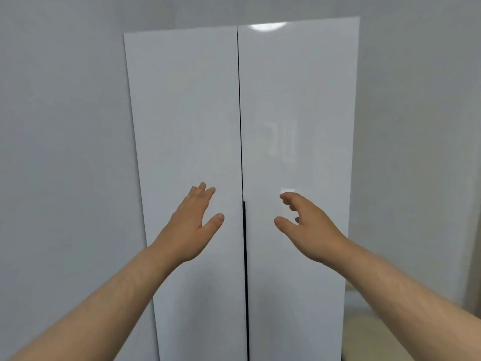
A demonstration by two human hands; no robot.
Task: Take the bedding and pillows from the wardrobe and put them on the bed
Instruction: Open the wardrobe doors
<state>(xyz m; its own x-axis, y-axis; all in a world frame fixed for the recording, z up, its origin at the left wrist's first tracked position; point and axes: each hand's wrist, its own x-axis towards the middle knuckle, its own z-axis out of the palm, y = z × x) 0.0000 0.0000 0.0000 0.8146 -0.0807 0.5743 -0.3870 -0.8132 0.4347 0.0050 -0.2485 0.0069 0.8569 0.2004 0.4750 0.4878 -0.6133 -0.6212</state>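
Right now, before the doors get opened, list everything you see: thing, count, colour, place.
wardrobe: 1, glossy white, centre, against the wall
doors: 2, white, left door and right door, both closed
gap: 1, dark, thin line between the doors
light reflection: 1, bright white, top of right door
walls: pale grey, either side of the wardrobe
surface: 1, cream, lower right beside the wardrobe; cannot tell what it is
bedding, pillows: none in view
left hand: fingers straight, in front of left door, holds nothing
right hand: fingers loosely curled, in front of right door, holds nothing
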